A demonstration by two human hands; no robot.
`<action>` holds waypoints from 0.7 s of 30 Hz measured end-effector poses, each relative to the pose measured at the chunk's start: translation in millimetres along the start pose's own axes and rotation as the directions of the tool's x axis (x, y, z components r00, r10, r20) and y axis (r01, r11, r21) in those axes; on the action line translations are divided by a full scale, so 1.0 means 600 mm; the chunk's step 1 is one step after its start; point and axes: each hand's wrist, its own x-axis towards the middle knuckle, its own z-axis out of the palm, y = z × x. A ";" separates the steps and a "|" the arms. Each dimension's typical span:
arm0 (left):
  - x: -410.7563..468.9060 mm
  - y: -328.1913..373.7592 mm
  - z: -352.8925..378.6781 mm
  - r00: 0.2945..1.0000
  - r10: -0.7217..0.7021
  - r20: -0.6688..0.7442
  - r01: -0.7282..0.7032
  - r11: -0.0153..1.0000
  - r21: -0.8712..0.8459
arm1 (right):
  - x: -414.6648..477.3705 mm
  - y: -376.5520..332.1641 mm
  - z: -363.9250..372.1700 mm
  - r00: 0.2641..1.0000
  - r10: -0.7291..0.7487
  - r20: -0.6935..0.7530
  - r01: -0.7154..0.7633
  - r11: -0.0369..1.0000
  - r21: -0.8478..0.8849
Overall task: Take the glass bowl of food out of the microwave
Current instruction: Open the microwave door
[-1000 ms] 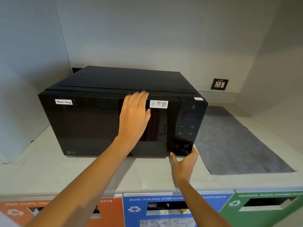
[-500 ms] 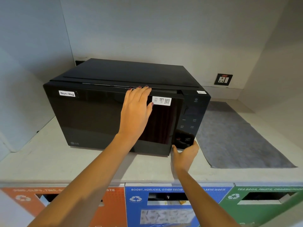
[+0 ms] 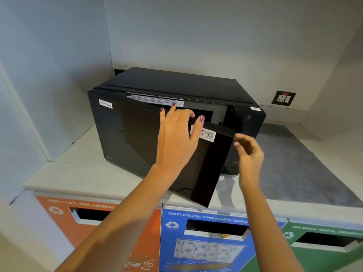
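On worktop (image 3: 78,169), microwave (image 3: 176,83): black, door (image 3: 137,146) standing partly open.
Left hand (image 3: 176,138): fingers hooked over door's top edge.
Right hand (image 3: 249,152): loosely curled, holding nothing, just beside door's free edge.
Glass bowl: cannot tell; cavity hidden.

Pale walls (image 3: 196,36) stand all around. A light counter (image 3: 78,169) has a grey mat (image 3: 294,173) on the right. A socket (image 3: 283,98) sits low on the back wall. Below are orange (image 3: 98,232), blue (image 3: 206,252) and green (image 3: 324,252) bins.

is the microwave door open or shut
Partly open: the door stands angled out from the microwave, left hand gripping its top edge.
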 end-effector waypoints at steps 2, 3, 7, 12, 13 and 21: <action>-0.009 0.009 -0.023 0.999 -0.033 0.016 0.033 0.999 0.026 | 0.005 -0.035 0.007 0.983 -0.037 0.182 0.026 0.998 0.060; -0.013 0.014 -0.033 0.999 -0.043 0.022 0.042 0.998 0.041 | 0.006 -0.048 0.012 0.965 -0.059 0.256 0.040 0.996 0.077; -0.033 0.019 -0.088 0.994 -0.104 0.034 0.102 0.993 0.065 | -0.011 -0.095 0.056 0.851 -0.165 0.498 0.098 0.983 0.157; -0.048 0.015 -0.173 0.961 -0.213 0.175 0.196 0.975 0.110 | -0.056 -0.135 0.137 0.681 -0.233 0.695 0.080 0.966 0.246; -0.053 0.013 -0.192 0.953 -0.238 0.187 0.219 0.968 0.119 | -0.069 -0.144 0.159 0.648 -0.239 0.723 0.069 0.964 0.256; -0.087 -0.007 -0.309 0.868 -0.281 0.409 0.252 0.960 0.123 | -0.149 -0.189 0.281 0.443 -0.281 0.851 0.205 0.956 0.209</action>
